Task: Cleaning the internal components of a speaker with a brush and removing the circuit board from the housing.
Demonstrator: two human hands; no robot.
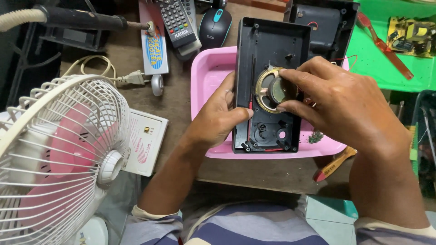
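Note:
An open black plastic casing (pixel 268 50) stands tilted over a pink tray (pixel 206 75). My left hand (pixel 218 115) grips the casing's left edge, thumb pressed on its inside. A round speaker (pixel 268 90) with a brass-coloured rim sits inside the casing. My right hand (pixel 338 102) pinches the speaker with thumb and fingers, covering its right half. Thin red wires run along the casing's lower part and behind my right hand.
A white and pink table fan (pixel 59 154) stands at the left. A remote control (pixel 178 20), a computer mouse (pixel 215 25) and a plug on a cable (pixel 131 78) lie at the back. A second black casing (pixel 322 22), a green tray (pixel 390 59) with a circuit board (pixel 411 36), and a wooden handle (pixel 335 163) lie at the right.

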